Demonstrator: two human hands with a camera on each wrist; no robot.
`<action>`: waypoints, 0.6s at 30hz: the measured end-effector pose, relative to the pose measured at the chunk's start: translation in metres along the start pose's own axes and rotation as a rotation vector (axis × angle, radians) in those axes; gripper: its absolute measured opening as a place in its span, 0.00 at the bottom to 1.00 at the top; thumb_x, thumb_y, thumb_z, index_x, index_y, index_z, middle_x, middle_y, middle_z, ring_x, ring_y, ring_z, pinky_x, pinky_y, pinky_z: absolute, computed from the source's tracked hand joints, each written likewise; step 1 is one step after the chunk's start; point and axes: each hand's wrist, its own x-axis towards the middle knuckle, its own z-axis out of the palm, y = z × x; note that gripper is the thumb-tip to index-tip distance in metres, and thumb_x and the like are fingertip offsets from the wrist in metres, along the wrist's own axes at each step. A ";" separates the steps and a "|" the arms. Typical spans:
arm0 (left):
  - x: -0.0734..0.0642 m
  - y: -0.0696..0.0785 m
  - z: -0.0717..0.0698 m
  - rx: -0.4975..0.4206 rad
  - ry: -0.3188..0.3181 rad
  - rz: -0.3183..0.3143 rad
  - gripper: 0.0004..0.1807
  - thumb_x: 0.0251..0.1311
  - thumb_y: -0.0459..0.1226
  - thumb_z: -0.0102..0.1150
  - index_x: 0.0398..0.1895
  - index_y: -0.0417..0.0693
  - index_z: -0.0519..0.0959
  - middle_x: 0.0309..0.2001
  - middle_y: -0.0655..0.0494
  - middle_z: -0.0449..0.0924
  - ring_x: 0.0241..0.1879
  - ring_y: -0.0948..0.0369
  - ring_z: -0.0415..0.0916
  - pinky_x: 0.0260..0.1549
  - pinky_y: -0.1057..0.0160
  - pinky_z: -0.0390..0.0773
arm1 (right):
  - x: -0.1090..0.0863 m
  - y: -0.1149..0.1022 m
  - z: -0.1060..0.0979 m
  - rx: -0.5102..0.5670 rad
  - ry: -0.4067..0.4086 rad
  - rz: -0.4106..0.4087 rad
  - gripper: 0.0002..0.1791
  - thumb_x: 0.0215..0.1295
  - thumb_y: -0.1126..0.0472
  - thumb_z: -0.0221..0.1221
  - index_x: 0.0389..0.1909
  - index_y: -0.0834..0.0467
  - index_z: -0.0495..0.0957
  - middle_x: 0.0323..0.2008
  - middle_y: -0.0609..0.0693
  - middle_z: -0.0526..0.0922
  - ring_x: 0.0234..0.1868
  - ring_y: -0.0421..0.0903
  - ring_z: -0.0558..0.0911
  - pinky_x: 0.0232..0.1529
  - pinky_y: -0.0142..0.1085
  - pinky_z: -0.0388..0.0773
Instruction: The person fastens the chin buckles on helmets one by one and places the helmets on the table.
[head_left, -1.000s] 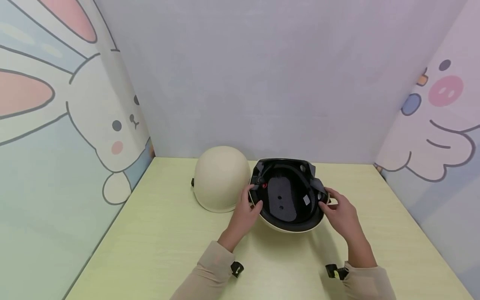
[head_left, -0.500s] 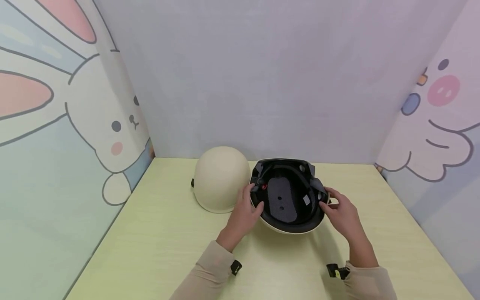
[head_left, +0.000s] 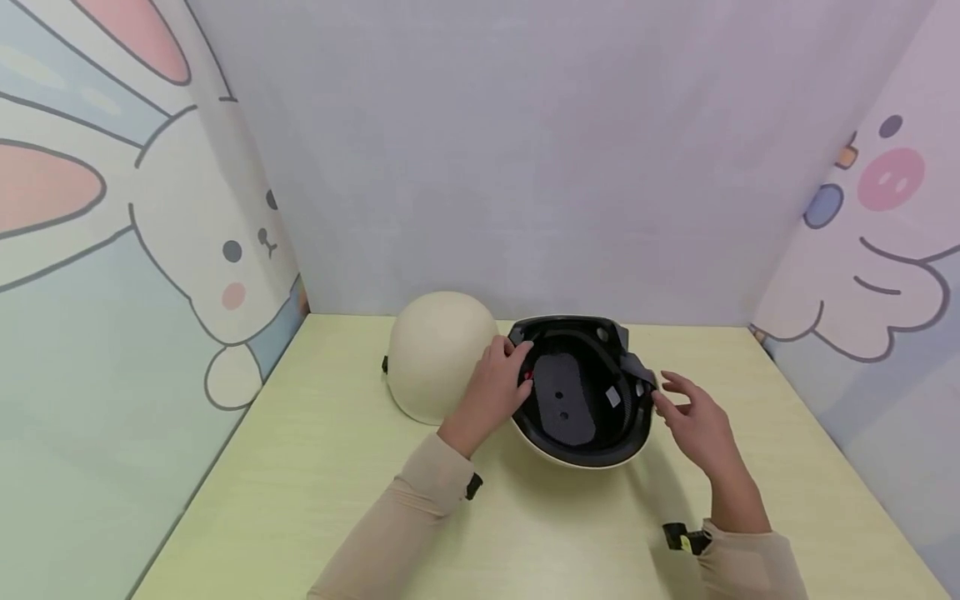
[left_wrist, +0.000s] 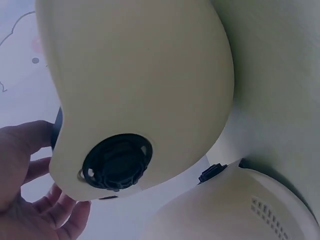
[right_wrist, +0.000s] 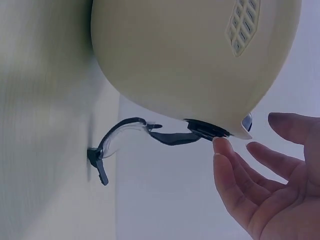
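Two grips at the rim of an upturned helmet

The upturned helmet (head_left: 573,400) sat on the pale surface (head_left: 322,467) right of its middle, open side up and tilted toward the person, its black lining (head_left: 615,433) showing. Its upper rim overlapped the line of the surface's far edge, where the grey back wall (head_left: 487,167) rose; how much room lay behind it could not be told.

The left grip (head_left: 491,383) had its fingers bent over the left rim, above the dark side knob (left_wrist: 117,161); whether it pinched anything was hidden behind the rim. The right grip (head_left: 697,421) was loosely spread at the right edge, a fingertip at or just beside the dark side mount (right_wrist: 207,130), clasping nothing. A dark strap (right_wrist: 172,139) hung from that side toward the surface.

The domed helmet (head_left: 435,358) stood just beside on the left, leaving a narrow way between the shells. Broad stretches of surface ran from the domed helmet to the left wall (head_left: 187,250) and from the right grip to the right wall (head_left: 877,250).
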 end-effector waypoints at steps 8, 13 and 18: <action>0.017 -0.004 -0.003 0.142 -0.146 0.047 0.26 0.59 0.39 0.68 0.62 0.47 0.76 0.49 0.47 0.67 0.36 0.57 0.65 0.33 0.64 0.70 | 0.003 0.009 -0.004 -0.003 0.018 0.010 0.27 0.76 0.55 0.48 0.69 0.67 0.62 0.59 0.69 0.72 0.44 0.62 0.83 0.33 0.42 0.78; 0.024 -0.003 -0.001 0.220 -0.228 0.033 0.26 0.59 0.40 0.69 0.61 0.48 0.76 0.49 0.49 0.66 0.34 0.57 0.64 0.29 0.64 0.69 | 0.011 0.022 -0.006 -0.012 0.033 0.029 0.25 0.74 0.62 0.49 0.68 0.68 0.63 0.57 0.69 0.74 0.44 0.62 0.82 0.31 0.37 0.77; 0.027 0.001 0.000 0.321 -0.294 0.015 0.22 0.61 0.42 0.66 0.58 0.49 0.78 0.50 0.48 0.67 0.35 0.56 0.66 0.31 0.63 0.72 | 0.020 0.036 -0.006 -0.045 0.012 0.043 0.25 0.71 0.65 0.51 0.66 0.69 0.64 0.56 0.70 0.74 0.49 0.65 0.79 0.34 0.43 0.78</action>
